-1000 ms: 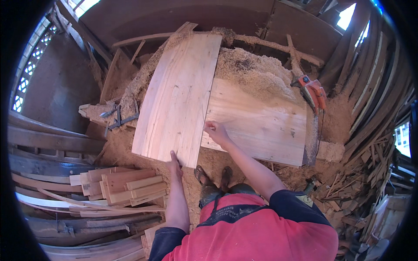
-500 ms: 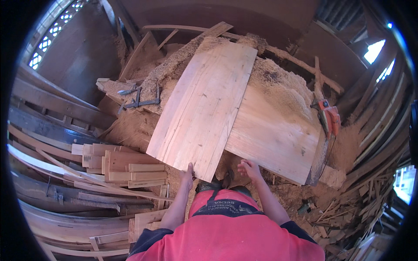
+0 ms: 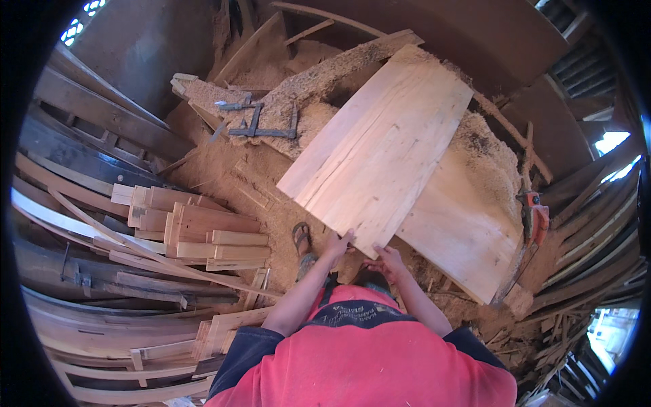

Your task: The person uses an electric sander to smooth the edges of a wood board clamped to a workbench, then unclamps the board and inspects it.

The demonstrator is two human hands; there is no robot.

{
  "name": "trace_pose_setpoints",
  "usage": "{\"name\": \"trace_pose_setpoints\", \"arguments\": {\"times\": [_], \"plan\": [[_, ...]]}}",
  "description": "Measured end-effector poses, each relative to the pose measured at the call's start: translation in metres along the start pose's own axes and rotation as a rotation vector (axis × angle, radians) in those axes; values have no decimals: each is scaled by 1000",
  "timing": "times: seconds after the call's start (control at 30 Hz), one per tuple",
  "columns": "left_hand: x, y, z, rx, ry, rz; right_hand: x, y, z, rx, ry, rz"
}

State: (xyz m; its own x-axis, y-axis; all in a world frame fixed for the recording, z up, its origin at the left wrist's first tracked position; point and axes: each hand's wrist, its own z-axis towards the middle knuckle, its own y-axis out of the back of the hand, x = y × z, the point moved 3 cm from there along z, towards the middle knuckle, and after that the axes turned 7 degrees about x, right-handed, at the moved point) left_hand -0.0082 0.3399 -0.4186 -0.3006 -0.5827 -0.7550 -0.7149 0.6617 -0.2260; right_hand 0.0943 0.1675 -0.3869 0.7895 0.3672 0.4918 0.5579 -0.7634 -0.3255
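Note:
A wide, pale wooden board (image 3: 380, 146) slants away from me, its near edge close to my body. My left hand (image 3: 339, 245) grips that near edge, thumb on top and fingers underneath. At the board's near right corner, my right hand (image 3: 389, 263) is closed on the edge, its thumb against the wood and its fingers partly hidden below. Under the held board lies a second wooden panel (image 3: 468, 234), showing on the right and strewn with sawdust toward its far side.
Sawdust (image 3: 485, 152) is heaped around the boards. A dark metal clamp (image 3: 261, 125) lies at the far left, and an orange power tool (image 3: 536, 220) sits at the right. Cut wooden pieces (image 3: 217, 230) are stacked on the left, beside long planks (image 3: 102, 159). Scrap wood covers the right.
My right hand has come onto the board's near corner from open air. My left hand has shifted along the near edge. The view has turned, and my left foot now shows.

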Motion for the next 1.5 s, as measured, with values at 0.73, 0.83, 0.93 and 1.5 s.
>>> {"name": "trace_pose_setpoints", "arguments": {"times": [0.73, 0.83, 0.93, 1.5], "plan": [[-186, 156, 176, 96, -318, 749, -27, -23, 40, -669, 498, 363], [-175, 161, 189, 143, -302, 667, -21, -13, 61, -685, 548, 192], [-186, 150, 180, 71, -322, 677, -22, -16, 60, -695, 450, 150], [-177, 109, 168, 42, -360, 933, -44, 56, 43, -765, 393, 136]]}}
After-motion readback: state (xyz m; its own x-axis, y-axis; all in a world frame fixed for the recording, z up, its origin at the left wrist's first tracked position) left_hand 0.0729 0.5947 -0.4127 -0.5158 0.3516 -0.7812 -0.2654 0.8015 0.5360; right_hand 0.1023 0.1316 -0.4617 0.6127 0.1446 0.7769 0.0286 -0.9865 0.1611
